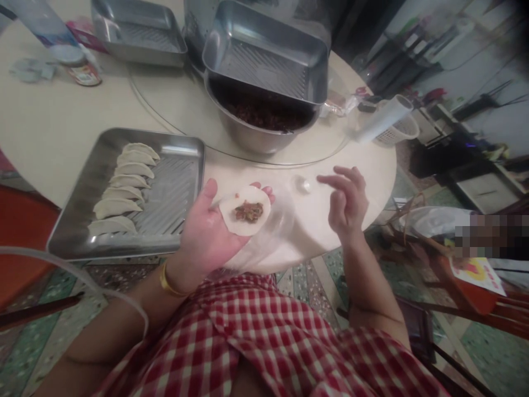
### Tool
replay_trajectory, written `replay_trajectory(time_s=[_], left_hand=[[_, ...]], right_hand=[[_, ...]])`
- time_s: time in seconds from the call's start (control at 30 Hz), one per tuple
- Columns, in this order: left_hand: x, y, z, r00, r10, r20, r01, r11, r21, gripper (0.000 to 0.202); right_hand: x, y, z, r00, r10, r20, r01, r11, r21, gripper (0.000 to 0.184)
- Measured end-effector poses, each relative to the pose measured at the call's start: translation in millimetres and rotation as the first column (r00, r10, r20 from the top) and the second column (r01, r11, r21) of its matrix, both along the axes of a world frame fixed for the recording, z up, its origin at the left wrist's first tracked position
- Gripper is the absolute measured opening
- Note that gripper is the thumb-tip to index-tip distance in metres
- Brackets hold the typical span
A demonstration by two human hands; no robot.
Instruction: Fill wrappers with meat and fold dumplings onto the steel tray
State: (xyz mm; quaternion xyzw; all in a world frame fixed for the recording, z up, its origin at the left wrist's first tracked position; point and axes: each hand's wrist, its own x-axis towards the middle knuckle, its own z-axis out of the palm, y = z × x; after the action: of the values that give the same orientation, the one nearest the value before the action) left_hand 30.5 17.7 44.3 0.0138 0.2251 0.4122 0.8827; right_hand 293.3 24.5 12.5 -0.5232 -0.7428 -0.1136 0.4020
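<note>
My left hand [210, 229] is palm up, bearing a round dumpling wrapper [229, 215] with a small mound of brown filling [248, 212] at its middle. The wrapper lies flat and unfolded across the fingers. Over the table's right part, my right hand [347, 201] hangs with its fingers apart and nothing in it. Close to its fingertips is a small whitish lump or dish [302, 184], too blurred to name. Left of my hands, a metal tray [173, 193] carries a column of several folded dumplings [124, 190].
A metal bowl of dark filling [256, 138] stands at the back, with an empty metal tray [264, 60] resting over it. Another tray [140, 33], a jar [82, 69] and a plastic bottle [45, 22] are back left. A white basket [397, 129] sits at the right edge.
</note>
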Motion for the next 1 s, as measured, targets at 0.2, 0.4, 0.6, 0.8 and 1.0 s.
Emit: replay_trajectory(time_s=[0.2, 0.4, 0.6, 0.8, 1.0], left_hand=[[3.4, 2.0, -2.0, 1.0, 0.002, -0.003, -0.002, 1.0, -0.03, 0.068], [4.5, 2.5, -0.4, 0.999, 0.017, -0.039, -0.02, 0.996, -0.083, 0.062], [5.7, 2.3, 2.9, 0.999, 0.037, -0.004, -0.037, 0.992, -0.122, 0.06], [8.7, 1.8, 4.7, 1.0, 0.008, 0.007, -0.007, 0.995, -0.104, 0.057], [5.8, 0.4, 3.6, 1.0, -0.02, 0.024, 0.022, 0.996, -0.083, 0.058]], right_hand=[[34.5, 33.6, -35.1, 0.964, -0.238, 0.119, 0.26, 0.937, -0.234, 0.054], [35.1, 42.7, -39.5, 0.962, -0.248, 0.117, 0.271, 0.923, -0.274, 0.054], [12.8, 10.4, -9.7, 0.915, -0.159, -0.371, 0.124, 0.985, -0.118, 0.044], [-44.5, -32.3, 1.6, 0.898, 0.332, -0.288, -0.353, 0.935, -0.025, 0.041], [-59.4, -30.4, -3.6, 0.906, 0.423, 0.006, -0.422, 0.905, -0.04, 0.044]])
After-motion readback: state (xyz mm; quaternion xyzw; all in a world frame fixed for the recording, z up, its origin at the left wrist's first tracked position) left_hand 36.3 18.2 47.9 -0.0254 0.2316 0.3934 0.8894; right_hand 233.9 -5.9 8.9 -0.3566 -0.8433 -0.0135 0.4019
